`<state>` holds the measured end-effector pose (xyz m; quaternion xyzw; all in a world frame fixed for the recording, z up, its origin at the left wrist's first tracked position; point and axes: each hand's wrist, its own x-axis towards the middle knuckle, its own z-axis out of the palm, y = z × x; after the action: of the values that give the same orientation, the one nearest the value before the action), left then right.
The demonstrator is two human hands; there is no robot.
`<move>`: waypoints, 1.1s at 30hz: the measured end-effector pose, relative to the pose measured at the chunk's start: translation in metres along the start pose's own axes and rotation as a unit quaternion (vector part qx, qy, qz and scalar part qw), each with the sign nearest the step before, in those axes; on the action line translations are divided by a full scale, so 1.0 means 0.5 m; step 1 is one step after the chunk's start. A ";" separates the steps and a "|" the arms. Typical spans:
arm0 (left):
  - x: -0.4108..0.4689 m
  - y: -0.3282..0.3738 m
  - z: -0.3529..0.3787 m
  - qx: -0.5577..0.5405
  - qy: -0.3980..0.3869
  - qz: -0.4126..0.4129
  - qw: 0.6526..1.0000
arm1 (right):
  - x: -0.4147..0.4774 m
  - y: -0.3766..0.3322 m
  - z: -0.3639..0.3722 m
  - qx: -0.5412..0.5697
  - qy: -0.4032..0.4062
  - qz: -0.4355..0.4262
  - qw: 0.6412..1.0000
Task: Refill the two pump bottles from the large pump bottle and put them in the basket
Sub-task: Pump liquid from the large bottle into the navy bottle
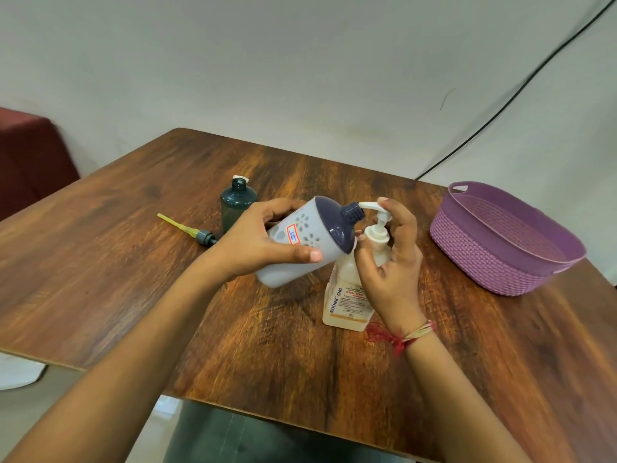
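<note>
since the fingers (283, 207) of my left hand (260, 242) wrap the tilted lavender bottle (310, 225) mid-body, neck at the spout, and my right hand (390, 259) curls round the head of the large pump bottle (347, 302), i judge it light, rigid and slick, best held at the waist; the purple basket (500, 208) sits apart.

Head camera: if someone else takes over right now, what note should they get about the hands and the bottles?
Left hand grips the white bottle, tilted, with its open neck at the nozzle of the large pump bottle.
Right hand: fingers curl round that pump.
Green bottle stands open; its loose pump lies beside it.
Done: both small bottles opened.
Left: fill both (levels unclear), refit pumps, put them in the basket, which holds no bottle yet.
</note>
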<state>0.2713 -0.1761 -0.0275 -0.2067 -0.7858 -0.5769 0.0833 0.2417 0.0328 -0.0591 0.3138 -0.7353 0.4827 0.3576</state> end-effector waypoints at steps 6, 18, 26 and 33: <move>0.004 0.000 -0.002 0.005 0.001 0.001 1.000 | 0.005 0.004 -0.001 0.029 0.015 0.020 0.999; 0.009 -0.009 -0.004 -0.009 -0.015 0.001 1.000 | 0.004 0.005 -0.003 0.037 0.009 0.016 0.999; 0.008 -0.016 -0.005 -0.011 -0.018 -0.002 1.000 | 0.002 0.002 0.000 0.027 0.024 0.021 0.999; 0.007 -0.011 -0.010 -0.018 -0.015 0.003 1.000 | 0.004 0.002 0.001 0.042 0.022 0.025 0.999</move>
<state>0.2652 -0.1815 -0.0291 -0.2195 -0.7756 -0.5877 0.0698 0.2397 0.0325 -0.0578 0.2998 -0.7137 0.5288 0.3480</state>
